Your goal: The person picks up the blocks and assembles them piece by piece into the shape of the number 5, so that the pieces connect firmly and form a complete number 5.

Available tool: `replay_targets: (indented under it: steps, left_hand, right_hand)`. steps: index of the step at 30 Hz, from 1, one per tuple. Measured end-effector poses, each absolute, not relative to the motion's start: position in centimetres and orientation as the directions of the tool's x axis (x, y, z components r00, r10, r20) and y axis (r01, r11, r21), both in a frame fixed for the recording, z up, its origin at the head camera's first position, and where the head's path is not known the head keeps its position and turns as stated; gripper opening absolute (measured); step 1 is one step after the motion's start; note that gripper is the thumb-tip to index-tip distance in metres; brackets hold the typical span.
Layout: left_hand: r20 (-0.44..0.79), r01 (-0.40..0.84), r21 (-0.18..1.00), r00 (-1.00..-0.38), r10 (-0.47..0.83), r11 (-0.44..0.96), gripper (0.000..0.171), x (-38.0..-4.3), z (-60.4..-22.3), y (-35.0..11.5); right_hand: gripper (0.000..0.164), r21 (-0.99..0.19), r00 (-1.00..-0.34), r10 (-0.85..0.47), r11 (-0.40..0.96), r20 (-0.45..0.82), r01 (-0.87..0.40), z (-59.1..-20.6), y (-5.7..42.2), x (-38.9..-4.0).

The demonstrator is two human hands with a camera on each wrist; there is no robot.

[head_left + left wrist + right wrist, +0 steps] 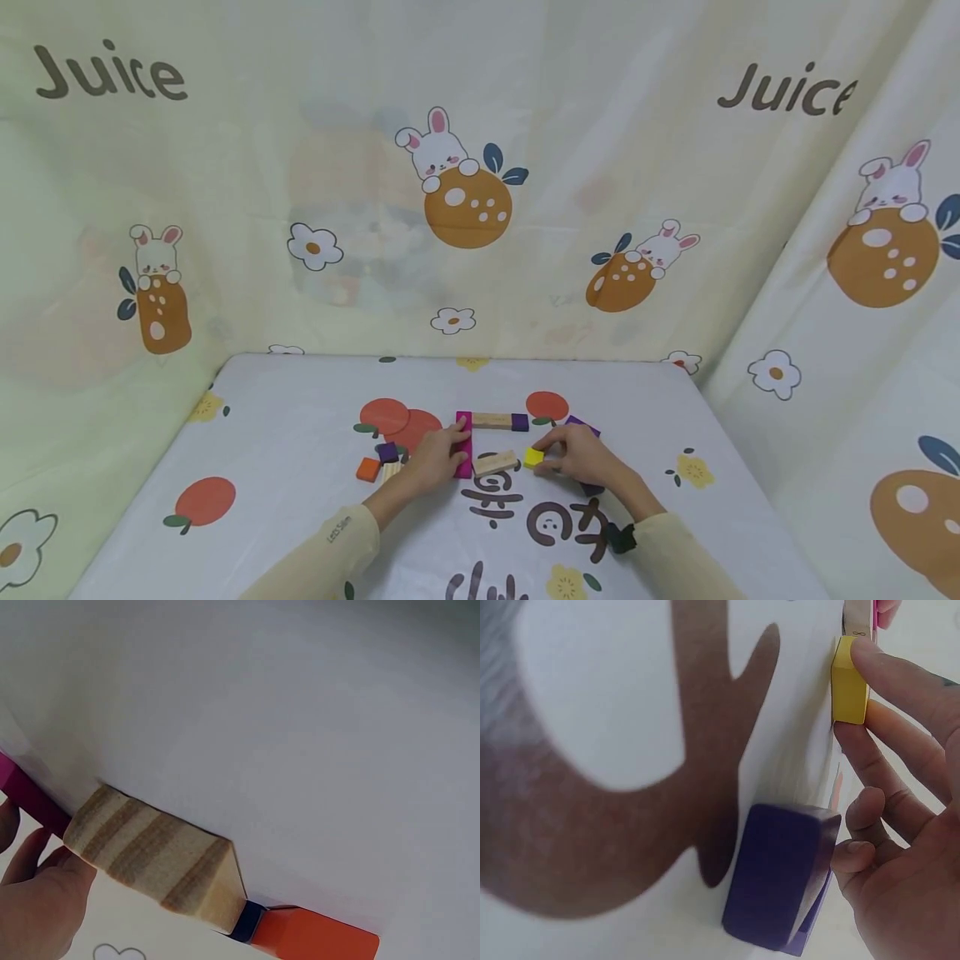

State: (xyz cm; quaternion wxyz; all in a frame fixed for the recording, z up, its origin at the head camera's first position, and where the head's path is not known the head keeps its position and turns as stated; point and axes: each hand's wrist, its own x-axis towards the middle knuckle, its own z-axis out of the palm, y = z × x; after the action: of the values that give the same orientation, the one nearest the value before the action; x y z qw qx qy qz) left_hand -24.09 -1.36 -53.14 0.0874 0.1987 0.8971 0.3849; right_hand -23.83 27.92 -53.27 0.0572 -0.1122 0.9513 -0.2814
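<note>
My left hand (433, 458) holds a long magenta block (463, 444) that lies on the table, index finger near its far end and thumb lower down. To the right, my right hand (583, 457) pinches a small yellow block (533, 457) between thumb and fingers. The yellow block is just off the right end of a slanted plain wooden block (496, 463). Behind these, another wooden block (492, 422) runs from the magenta block to a small purple block (520, 422). In the right wrist view, the yellow block (849, 682) shows between thumb and fingertips.
By my left wrist lie an orange block (367, 470), a dark purple block (387, 452) and a striped wooden block (154, 855). A purple block (582, 426) lies behind my right hand, and a dark block (592, 490) sits partly hidden under that wrist. Printed cloth walls the table's back and sides.
</note>
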Motion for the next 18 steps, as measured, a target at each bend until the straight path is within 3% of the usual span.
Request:
replay_targets:
  steps: [18]
  left_hand:
    - [0.008, 0.297, 0.72, -0.907, 0.421, 0.627, 0.043, -24.19, -53.48, -1.34]
  right_hand:
    - [0.033, -0.563, -0.939, -0.342, 0.782, -0.027, -0.268, -52.86, 27.37, -23.96]
